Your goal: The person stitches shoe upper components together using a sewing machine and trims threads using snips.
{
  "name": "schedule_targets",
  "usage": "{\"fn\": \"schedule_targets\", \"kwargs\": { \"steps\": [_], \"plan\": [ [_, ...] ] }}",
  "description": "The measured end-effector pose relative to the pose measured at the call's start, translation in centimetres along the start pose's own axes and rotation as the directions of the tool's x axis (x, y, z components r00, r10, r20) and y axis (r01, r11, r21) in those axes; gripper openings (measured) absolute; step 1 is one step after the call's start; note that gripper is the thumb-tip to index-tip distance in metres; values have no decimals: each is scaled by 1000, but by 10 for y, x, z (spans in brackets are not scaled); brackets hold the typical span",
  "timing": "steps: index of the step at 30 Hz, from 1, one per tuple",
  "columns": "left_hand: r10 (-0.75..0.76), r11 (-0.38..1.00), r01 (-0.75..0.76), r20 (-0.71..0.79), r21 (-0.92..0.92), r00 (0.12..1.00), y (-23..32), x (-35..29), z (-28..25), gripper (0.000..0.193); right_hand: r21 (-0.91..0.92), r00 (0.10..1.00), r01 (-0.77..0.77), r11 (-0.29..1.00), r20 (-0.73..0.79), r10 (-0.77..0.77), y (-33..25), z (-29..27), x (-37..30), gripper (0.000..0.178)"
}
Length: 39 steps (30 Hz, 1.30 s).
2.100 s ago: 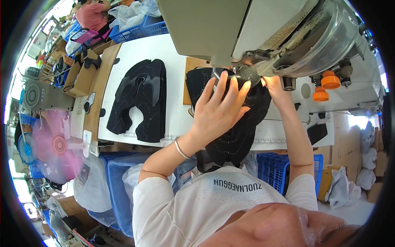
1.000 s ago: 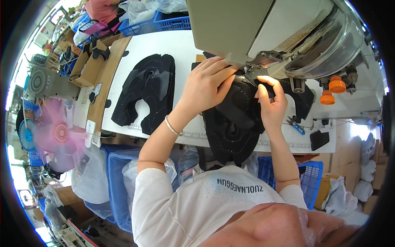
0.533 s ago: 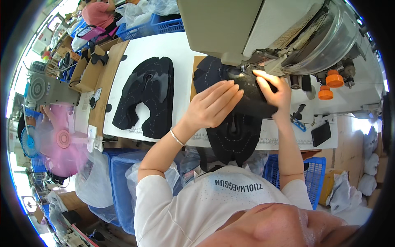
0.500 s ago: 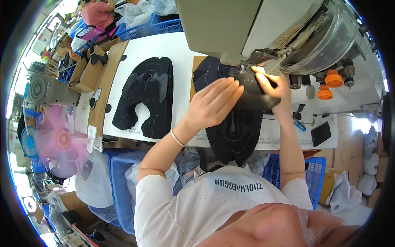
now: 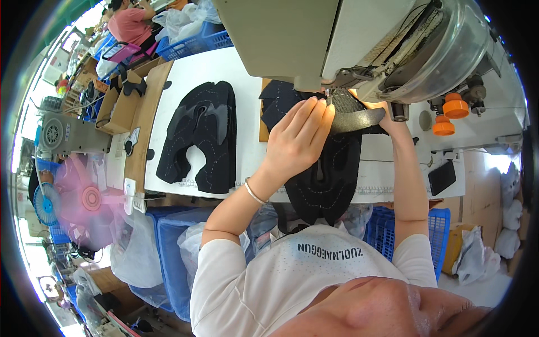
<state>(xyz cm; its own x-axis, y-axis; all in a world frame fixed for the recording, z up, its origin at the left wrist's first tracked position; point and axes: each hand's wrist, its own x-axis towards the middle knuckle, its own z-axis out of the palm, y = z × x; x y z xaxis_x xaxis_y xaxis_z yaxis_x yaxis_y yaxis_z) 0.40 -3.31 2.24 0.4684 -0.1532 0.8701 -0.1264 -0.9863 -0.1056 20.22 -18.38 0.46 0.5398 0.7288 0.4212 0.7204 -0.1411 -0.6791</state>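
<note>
Item one, black cloth piece [image 5: 342, 185]: on the white desk [image 5: 247, 123] beneath the head of the sewing machine [image 5: 281, 39], lower end reaching past the desk's front edge; I judge it light, padded, soft enough to bend yet firm enough to keep its outline, more grippy than slippery, not fragile. Item two, grey strip [image 5: 359, 119]: curved, lying across the cloth's upper right, faintly shiny; I take it for the stiffer, slicker part. Holding places, in my judgement: flat palm on the broad cloth, light pinch at the outer rim. Item three, left hand [image 5: 298, 137]: fingers straight and close together, laid over the cloth just left of the strip, gripping nothing that I can see. Item four, right hand [image 5: 393, 121]: at the strip's right end, fingertips partly hidden, so I cannot tell how far it is closed or what it has hold of. Edges and room: machine head low over both hands, little height there; leftward, a white band of desk before the black stack [image 5: 219, 151]; rightward, more desk as far as a dark slab [image 5: 442, 177]; in front, the desk's edge, a blue basket [image 5: 382, 230] below it
</note>
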Motion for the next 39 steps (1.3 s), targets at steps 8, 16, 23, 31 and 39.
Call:
{"fn": "schedule_targets", "kwargs": {
  "steps": [8, 16, 23, 31, 39],
  "plan": [
    [-48, 997, 49, -20, 52, 999, 13, 0, 6, 35, -133, 982, -42, 990, -191, 16, -18, -1, -2, 12],
    [8, 996, -2, -62, 88, 998, 20, -8, 10, 34, 243, 945, -312, 918, -20, 327, -30, -2, -18, 31],
    [-7, 997, 14, -99, 72, 995, 17, -6, 13, 32, 69, 958, -262, 963, -102, 268, -17, -1, -20, 29],
    [-2, 999, 8, -121, 54, 993, 10, -6, 20, 31, -22, 984, -178, 984, -32, 177, 0, -2, -11, 24],
    [67, 994, -55, -131, 91, 989, 6, -6, 19, 33, 33, 988, 12, 999, -152, -7, -17, 6, -21, 27]
  ]
}}
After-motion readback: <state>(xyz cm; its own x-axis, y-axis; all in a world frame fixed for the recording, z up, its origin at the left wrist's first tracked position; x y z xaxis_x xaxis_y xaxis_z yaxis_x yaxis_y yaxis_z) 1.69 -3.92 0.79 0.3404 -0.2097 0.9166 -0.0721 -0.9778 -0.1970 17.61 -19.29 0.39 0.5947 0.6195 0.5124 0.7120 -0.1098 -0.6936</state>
